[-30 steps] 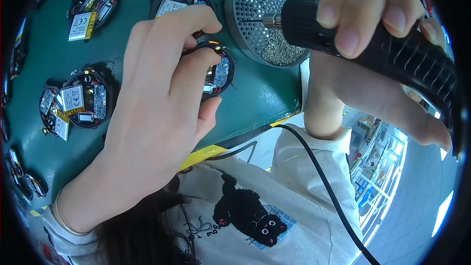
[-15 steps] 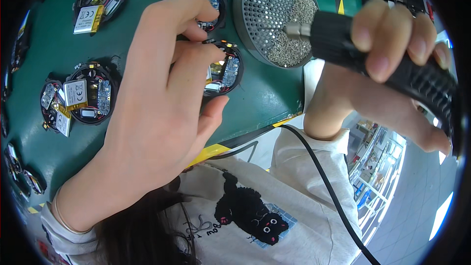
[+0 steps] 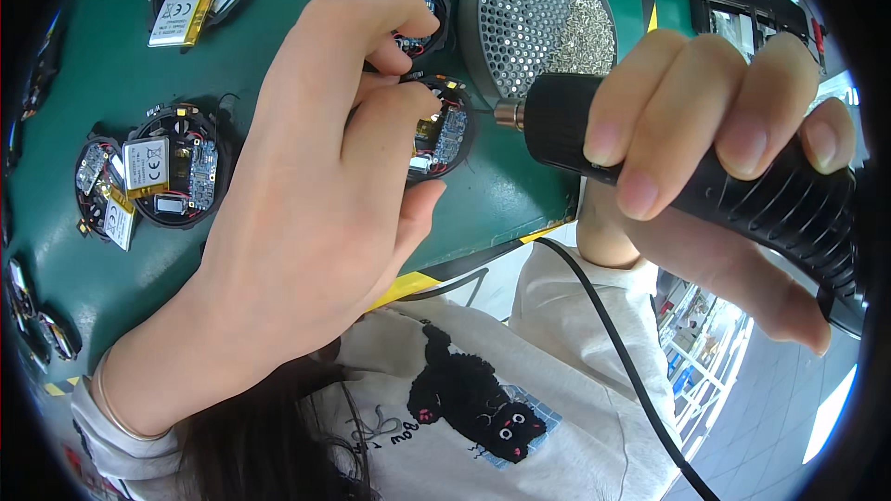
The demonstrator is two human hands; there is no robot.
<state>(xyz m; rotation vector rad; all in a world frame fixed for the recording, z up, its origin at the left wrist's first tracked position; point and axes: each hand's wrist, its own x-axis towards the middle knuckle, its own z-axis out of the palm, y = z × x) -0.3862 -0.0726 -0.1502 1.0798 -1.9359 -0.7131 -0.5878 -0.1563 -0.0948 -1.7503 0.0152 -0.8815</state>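
My right hand is wrapped around a black electric screwdriver with ridged grip and metal chuck. Its thin bit points left toward a round black housing with a blue circuit board and battery inside. Over that housing's left side curls my left hand, thumb at its lower edge and fingers bent on it, hiding part of it. A second round housing lies just beyond my left fingers. The perforated grey screw tray stands behind the bit, small silvery screws heaped on its right side.
More round housings with boards and silver batteries lie on the green mat at left and far left. The screwdriver's black cable runs down past my right sleeve. Yellow-black tape marks the near table edge; a black holder stands far right.
The screwdriver has moved left and nearer, its bit leaving the screw tray and coming up to the housing under my left hand. My left hand stays bent over that housing.
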